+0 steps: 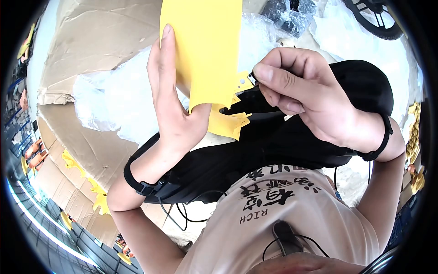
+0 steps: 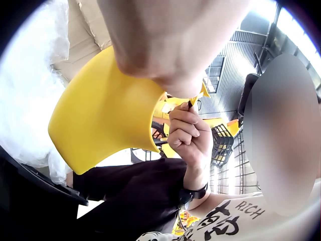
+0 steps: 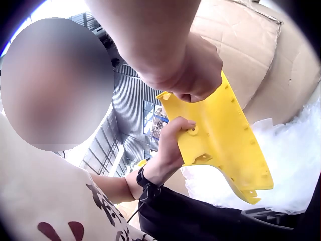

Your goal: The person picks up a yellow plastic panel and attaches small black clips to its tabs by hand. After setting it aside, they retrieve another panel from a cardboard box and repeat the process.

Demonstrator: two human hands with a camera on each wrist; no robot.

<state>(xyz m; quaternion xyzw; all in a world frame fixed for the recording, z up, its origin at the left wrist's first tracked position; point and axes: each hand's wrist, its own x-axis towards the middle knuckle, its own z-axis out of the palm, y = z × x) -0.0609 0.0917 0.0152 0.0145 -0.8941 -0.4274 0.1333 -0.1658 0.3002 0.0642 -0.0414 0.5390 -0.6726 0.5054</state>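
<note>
A curved yellow plastic panel is held up over the person's lap. My left hand grips it near its lower end, fingers along the outside and the thumb wrapped inside, as the right wrist view shows. Small tabs with holes stick out from the panel's right edge. At one tab, my right hand pinches a small dark metal clip between thumb and forefinger. The clip sits right at the tab's edge. In the right wrist view, ribs and a round boss show on the panel's inner face, and the clip is hidden behind the right hand.
Cardboard and clear plastic wrap lie beyond and left of the lap. A black wheel stands at the far right. Yellow toothed parts lie at the left; thin black cables hang near the waist.
</note>
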